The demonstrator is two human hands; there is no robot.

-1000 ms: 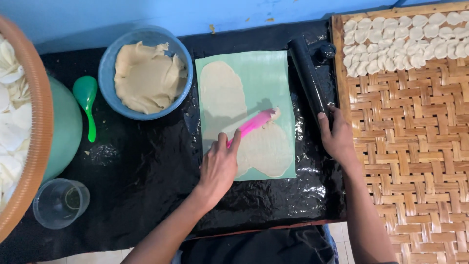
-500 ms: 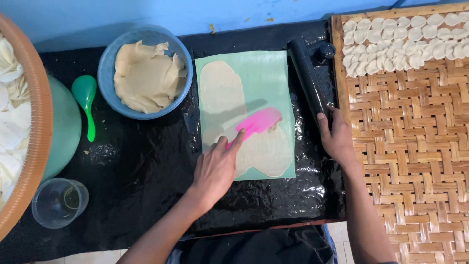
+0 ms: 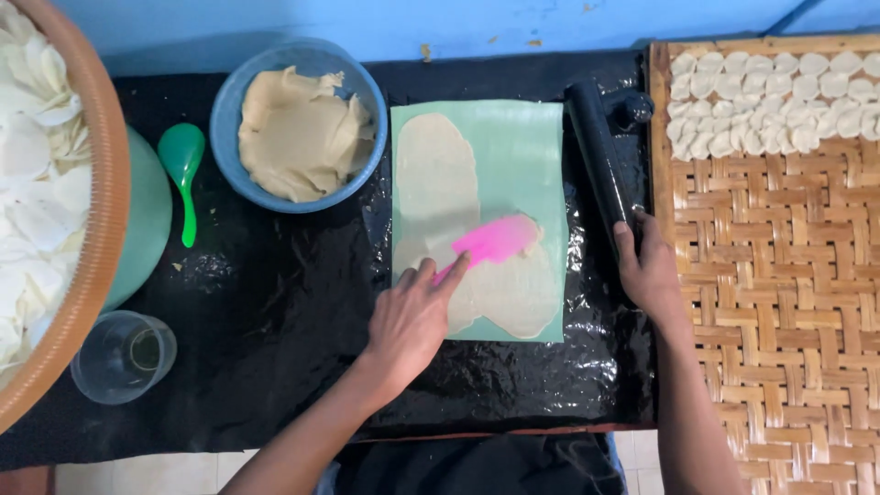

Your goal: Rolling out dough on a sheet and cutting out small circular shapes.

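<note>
Woven tray fills the right of the frame, pale dough rounds along its top edge. Black plastic sheet covers the centre. Green mat at centre top carries thin dough. Blue bowl of dough sits upper left of the mat. Left hand pinches the pink scraper, flat on the dough. Right hand curls around the lower end of the black rolling pin, right of the mat.
</note>
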